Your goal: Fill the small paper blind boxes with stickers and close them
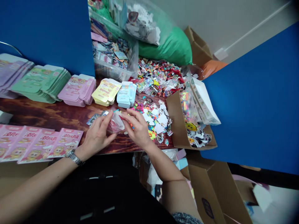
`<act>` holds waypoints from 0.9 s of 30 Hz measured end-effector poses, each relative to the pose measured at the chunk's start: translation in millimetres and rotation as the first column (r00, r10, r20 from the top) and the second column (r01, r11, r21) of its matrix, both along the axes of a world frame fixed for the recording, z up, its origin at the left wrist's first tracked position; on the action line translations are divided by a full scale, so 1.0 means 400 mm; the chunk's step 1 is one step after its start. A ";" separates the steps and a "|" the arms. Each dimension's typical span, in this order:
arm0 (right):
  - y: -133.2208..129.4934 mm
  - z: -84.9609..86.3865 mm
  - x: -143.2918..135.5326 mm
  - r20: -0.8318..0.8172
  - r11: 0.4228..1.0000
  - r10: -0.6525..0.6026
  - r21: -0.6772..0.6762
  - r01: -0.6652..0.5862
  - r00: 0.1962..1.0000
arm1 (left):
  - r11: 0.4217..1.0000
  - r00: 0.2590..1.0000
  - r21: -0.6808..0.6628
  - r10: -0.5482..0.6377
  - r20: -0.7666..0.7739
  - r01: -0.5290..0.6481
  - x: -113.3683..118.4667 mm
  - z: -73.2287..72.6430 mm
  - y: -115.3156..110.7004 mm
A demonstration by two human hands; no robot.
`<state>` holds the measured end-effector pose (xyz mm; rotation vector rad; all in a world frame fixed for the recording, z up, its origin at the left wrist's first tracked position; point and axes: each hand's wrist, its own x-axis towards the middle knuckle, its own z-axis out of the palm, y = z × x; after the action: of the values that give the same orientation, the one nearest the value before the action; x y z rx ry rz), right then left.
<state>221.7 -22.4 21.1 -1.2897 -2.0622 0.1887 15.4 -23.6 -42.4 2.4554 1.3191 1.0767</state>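
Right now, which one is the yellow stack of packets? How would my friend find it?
Start at the dark wooden table and look along the row of flat packet stacks by the blue wall. The yellow stack sits between the pink stack and the light blue stack, just beyond the left hand. It is the row's only yellow one.

small packing/sorting workshop: wooden table [46,115] with stacks of flat printed card packs [42,82] upper left, loose sticker heap [158,76] top centre, clear bin [112,59] of cutouts, cardboard boxes [210,189] lower right, blue partition panels [252,102] on both sides
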 end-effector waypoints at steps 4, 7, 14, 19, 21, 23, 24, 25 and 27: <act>-0.005 0.000 -0.001 0.030 0.995 -0.042 0.095 0.039 0.999 | 1.000 1.000 0.014 -0.005 0.005 0.005 -0.002 0.007 -0.001; -0.002 0.005 -0.004 0.031 0.997 -0.002 0.081 -0.001 1.000 | 0.999 1.000 0.042 -0.003 -0.010 0.004 0.000 0.010 0.000; 0.016 0.022 -0.015 0.026 0.990 0.104 -0.097 -0.101 0.994 | 0.998 0.998 0.067 -0.016 -0.055 0.020 -0.006 0.009 0.000; 0.015 0.028 -0.022 0.060 0.997 0.047 -0.062 -0.043 0.997 | 0.999 1.000 0.048 -0.025 -0.015 0.026 -0.010 0.006 -0.004; 0.014 0.028 -0.025 0.082 0.997 0.067 -0.050 -0.063 0.994 | 0.999 1.000 0.037 -0.010 0.000 0.010 -0.007 0.004 -0.007; 0.013 0.026 -0.024 0.078 0.994 0.104 -0.042 -0.101 0.992 | 1.000 1.000 0.021 -0.007 0.015 0.006 -0.004 0.004 -0.008; 0.014 0.024 -0.022 0.073 0.991 0.129 -0.055 -0.125 0.989 | 1.000 1.000 0.014 -0.010 0.028 0.010 -0.003 0.004 -0.009; 0.014 0.022 -0.020 0.068 0.986 0.150 -0.080 -0.144 0.986 | 1.000 0.999 0.009 -0.014 0.041 0.014 -0.002 0.004 -0.009; 0.017 0.016 -0.017 0.073 0.981 0.158 -0.128 -0.148 0.985 | 1.000 0.998 0.005 -0.021 0.052 0.020 -0.001 0.005 -0.009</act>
<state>215.0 -15.4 27.3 -1.2288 -2.2521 0.3409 14.8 -27.1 -40.5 2.4216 1.2750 1.1312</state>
